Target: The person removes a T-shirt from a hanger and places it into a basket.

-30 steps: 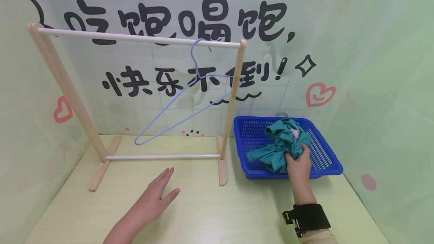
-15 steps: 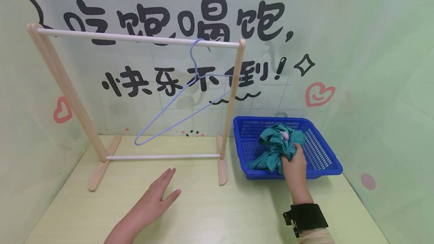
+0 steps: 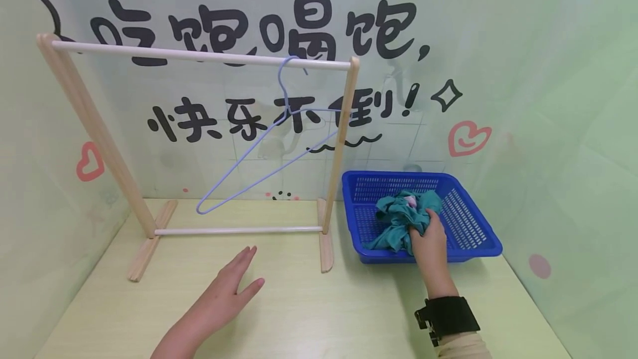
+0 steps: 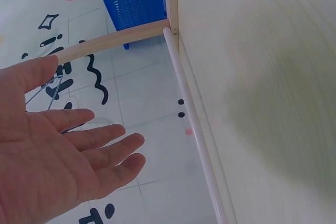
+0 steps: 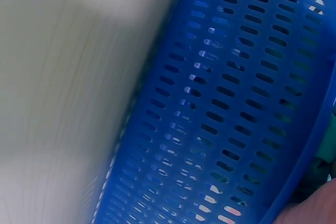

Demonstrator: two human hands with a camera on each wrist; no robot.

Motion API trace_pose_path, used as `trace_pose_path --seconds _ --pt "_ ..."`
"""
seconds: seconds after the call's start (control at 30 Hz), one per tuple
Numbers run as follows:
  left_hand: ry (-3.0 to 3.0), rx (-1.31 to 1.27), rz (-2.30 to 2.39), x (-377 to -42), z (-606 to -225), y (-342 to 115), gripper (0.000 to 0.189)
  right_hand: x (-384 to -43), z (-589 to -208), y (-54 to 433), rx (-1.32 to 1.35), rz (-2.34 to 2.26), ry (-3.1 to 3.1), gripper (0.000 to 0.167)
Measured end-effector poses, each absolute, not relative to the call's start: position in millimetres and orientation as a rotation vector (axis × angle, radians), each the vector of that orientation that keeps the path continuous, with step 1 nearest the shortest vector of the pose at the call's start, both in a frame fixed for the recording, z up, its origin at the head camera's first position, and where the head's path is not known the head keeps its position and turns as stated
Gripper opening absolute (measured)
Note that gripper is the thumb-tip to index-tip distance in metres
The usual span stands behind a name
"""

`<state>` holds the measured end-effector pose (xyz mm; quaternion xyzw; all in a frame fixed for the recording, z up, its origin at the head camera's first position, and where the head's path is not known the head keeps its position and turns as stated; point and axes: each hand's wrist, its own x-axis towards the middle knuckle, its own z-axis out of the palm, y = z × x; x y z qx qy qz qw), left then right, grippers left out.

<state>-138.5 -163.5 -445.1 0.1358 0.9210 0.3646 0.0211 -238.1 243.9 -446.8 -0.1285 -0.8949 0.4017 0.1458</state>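
A crumpled teal garment (image 3: 399, 220) with a small pale pink patch lies bunched in the blue perforated basket (image 3: 384, 259). My right hand (image 3: 430, 245) reaches over the basket's front rim and grips the near right side of the cloth. From the right wrist, the basket's slotted wall (image 5: 226, 98) fills much of the view, and only part of the right hand (image 5: 315, 205) shows at the lower corner. My left hand (image 3: 226, 295) hovers over the table before the rack, fingers extended and thumb apart. Its palm (image 4: 58, 166) holds nothing in the left wrist view.
A wooden rack with a white top rod (image 3: 199, 56) stands left of the basket. From that rod hangs a thin blue clothes hanger (image 3: 287, 110), near the right post (image 3: 341, 148). Printed walls close in the pale table (image 3: 299, 303) at the back and sides.
My right hand has shifted the teal garment left and a little lower within the basket, keeping its grip. The left hand stays nearly still.
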Motion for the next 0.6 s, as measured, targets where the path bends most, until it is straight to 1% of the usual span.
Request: trace_pose_path --seconds 0.23,0.6 --pt "2.846 0.415 1.135 -137.2 -445.7 -163.8 0.076 -238.1 -444.7 240.2 -0.316 1.119 -2.666 0.059" --pt "2.854 0.431 1.131 -137.3 -446.5 -163.6 0.076 -231.9 -446.2 234.7 -0.291 1.112 -2.627 0.048"
